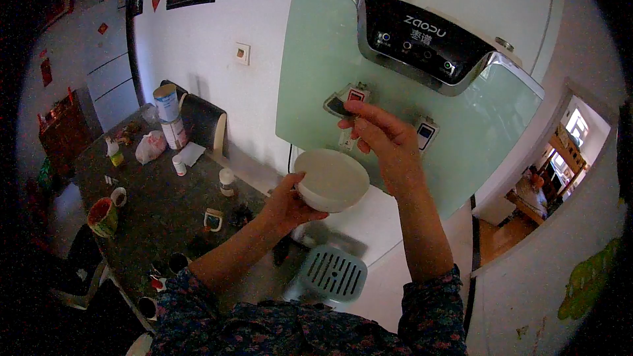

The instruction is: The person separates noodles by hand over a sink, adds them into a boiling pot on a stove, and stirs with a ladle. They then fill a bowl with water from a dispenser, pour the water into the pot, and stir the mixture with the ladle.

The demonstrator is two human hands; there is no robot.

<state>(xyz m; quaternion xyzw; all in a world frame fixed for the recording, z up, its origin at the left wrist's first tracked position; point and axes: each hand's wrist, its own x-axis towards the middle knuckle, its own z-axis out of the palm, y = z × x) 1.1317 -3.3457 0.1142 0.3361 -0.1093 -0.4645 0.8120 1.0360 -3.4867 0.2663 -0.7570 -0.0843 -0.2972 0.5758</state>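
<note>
A white bowl point(333, 181) is gripped at its left side by my left hand point(290, 207), thumb over the rim. It is held below the red-marked tap point(356, 94) of a pale green wall water dispenser point(316, 46). My right hand point(382, 135) is raised to that tap, its fingers closed at a small dark lever or flap point(335, 105); the fingers partly hide it. Farther right on the dispenser is a second tap with a blue mark point(426, 133). No water stream can be made out.
Below the bowl stands a grey-blue slotted drip tray point(333, 277). The dark table point(165, 204) at left holds a stack of cans point(171, 115), a plastic bag point(151, 147), a small jar point(227, 182) and several cups. A doorway point(534, 171) opens at right.
</note>
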